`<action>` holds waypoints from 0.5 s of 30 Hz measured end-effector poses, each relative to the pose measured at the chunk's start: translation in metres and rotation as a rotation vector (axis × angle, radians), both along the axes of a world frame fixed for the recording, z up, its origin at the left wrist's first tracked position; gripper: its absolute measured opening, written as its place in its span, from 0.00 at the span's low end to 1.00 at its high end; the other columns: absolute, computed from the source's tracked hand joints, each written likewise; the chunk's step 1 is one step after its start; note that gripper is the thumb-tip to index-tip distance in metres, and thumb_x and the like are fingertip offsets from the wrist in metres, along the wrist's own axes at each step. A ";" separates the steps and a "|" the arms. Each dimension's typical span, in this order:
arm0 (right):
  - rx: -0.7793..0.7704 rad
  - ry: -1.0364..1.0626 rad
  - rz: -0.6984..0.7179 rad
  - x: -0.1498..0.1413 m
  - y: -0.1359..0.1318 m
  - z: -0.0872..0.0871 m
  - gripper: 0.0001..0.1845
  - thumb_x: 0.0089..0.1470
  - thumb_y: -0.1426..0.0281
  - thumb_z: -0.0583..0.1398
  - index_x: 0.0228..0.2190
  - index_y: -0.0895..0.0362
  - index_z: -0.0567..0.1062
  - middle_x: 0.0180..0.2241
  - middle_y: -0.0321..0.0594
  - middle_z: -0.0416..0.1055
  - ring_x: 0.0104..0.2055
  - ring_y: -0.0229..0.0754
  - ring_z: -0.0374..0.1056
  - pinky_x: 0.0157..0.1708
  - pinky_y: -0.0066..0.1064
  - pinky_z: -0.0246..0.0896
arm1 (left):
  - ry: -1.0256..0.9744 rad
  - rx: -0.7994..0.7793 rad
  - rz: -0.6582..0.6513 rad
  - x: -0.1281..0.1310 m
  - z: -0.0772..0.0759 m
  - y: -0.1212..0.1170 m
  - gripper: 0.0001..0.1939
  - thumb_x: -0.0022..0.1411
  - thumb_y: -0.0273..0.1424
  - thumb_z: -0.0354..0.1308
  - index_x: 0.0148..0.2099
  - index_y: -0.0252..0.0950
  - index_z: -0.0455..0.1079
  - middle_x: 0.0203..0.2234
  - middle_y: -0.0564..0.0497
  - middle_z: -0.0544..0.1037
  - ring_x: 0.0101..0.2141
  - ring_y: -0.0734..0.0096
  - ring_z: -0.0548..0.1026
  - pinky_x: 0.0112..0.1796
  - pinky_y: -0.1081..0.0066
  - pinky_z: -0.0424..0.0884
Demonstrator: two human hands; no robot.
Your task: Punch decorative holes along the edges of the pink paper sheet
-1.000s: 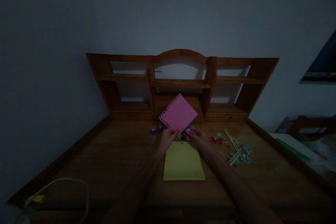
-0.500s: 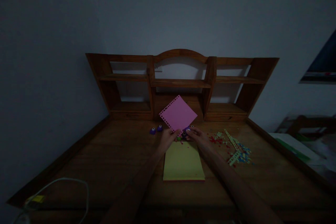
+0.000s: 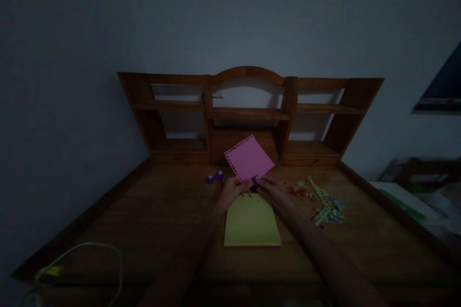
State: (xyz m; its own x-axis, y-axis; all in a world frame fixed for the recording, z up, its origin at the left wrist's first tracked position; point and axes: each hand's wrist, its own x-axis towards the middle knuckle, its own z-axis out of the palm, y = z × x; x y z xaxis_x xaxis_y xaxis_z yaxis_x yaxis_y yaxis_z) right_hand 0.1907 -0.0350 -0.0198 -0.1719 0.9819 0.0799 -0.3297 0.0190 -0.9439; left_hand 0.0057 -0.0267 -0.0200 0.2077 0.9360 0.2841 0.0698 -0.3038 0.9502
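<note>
A square sheet of pink paper [image 3: 250, 157], with a row of small punched holes along two edges, is tilted corner-down above the desk. My left hand [image 3: 230, 193] pinches it near its lower corner. In my right hand [image 3: 272, 189] is a small purple craft punch [image 3: 255, 183], held at the paper's lower corner; fingers hide part of it. Just below both hands lies a pad of yellow paper [image 3: 251, 223], with tiny pink bits near its far edge. Two more purple punches [image 3: 219, 175] with white round tops stand left of the paper.
Red, pale yellow and blue paper bits [image 3: 334, 211] are scattered on the right of the wooden desk [image 3: 154, 216], among punched yellow strips [image 3: 317, 191]. A wooden shelf unit [image 3: 248, 114] stands along the back. A white cable [image 3: 120, 264] curves at the front left.
The pink sheet has shifted slightly right and down and turned a little in my left hand. The punch stays in my right hand at its lower corner.
</note>
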 end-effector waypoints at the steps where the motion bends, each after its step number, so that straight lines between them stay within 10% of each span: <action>1: -0.003 0.000 0.008 0.000 0.000 0.000 0.15 0.42 0.61 0.72 0.31 0.57 0.80 0.30 0.38 0.76 0.28 0.36 0.67 0.31 0.28 0.62 | 0.002 0.000 0.006 0.000 0.000 0.000 0.24 0.56 0.50 0.60 0.30 0.29 0.73 0.20 0.49 0.74 0.17 0.76 0.67 0.19 0.76 0.61; 15: -0.073 0.078 0.080 -0.001 -0.005 0.004 0.14 0.42 0.63 0.72 0.31 0.57 0.80 0.31 0.38 0.76 0.29 0.36 0.67 0.32 0.28 0.63 | 0.062 0.031 -0.031 -0.001 -0.004 0.000 0.25 0.58 0.51 0.58 0.30 0.30 0.70 0.20 0.50 0.72 0.18 0.76 0.67 0.20 0.76 0.62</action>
State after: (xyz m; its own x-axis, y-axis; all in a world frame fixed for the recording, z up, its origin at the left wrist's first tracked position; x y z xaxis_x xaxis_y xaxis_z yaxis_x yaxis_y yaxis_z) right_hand 0.1895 -0.0402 -0.0161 -0.2463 0.9689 0.0249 -0.3995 -0.0781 -0.9134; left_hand 0.0049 -0.0272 -0.0242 0.2547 0.9198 0.2984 0.1181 -0.3359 0.9345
